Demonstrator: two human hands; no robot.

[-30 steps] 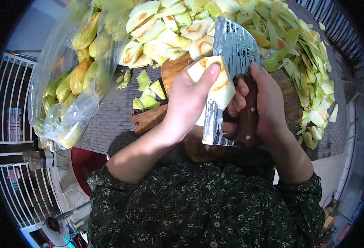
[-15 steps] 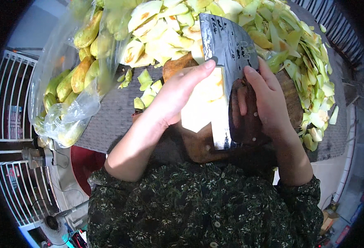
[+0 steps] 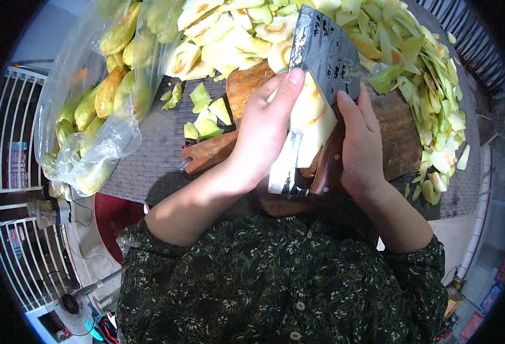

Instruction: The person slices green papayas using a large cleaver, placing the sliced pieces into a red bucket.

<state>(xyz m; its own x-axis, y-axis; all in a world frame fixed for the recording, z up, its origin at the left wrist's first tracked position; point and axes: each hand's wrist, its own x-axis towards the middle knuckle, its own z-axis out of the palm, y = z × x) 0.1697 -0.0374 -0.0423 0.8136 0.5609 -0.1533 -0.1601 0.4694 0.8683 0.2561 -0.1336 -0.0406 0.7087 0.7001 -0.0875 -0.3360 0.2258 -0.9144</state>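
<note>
A wooden board (image 3: 398, 129) lies at the centre of the frame, partly hidden by the hands. Above it, a broad cleaver (image 3: 327, 51) is held upright in the right hand (image 3: 361, 137), its fingers wrapped around the dark handle (image 3: 328, 160); it is likely heavy and rigid, and best taken by that handle, clear of the edge. At the centre, a pale peeled piece (image 3: 314, 117) is pinched in the left hand (image 3: 268, 117), the thumb lying over its top in front of the blade. The piece is probably light, firm yet easily cut, and slippery where wet, so its broad sides are best gripped. Dark marks are seen on the blade, but no lettering can be made out on it or on the piece.
</note>
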